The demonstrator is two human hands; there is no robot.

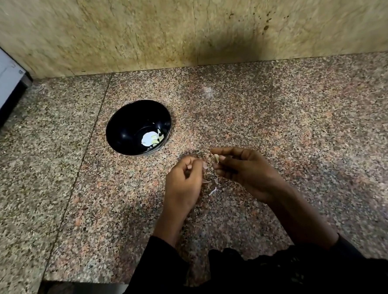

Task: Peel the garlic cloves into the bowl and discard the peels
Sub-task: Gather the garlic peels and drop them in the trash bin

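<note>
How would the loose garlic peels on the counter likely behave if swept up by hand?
The peels look papery and curled, so probably featherlight and floppy, apt to scatter. Lying flat on the speckled counter, they may resist pinching; sweeping seems easier.

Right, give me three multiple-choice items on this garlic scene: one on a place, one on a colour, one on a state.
1. Where does the bowl stand relative to the hands?
A. Beyond them, to the left
B. Between them
C. To their right

2. What colour is the bowl?
A. White
B. Black
C. Green

3. What is the right hand doing?
A. Lying flat on the counter
B. Reaching into the bowl
C. Pinching a garlic clove

Answers: 1 A, it stands up-left of both hands on the counter; 2 B, its wall is glossy black; 3 C, the clove shows between its fingertips, beside the left hand.
</note>
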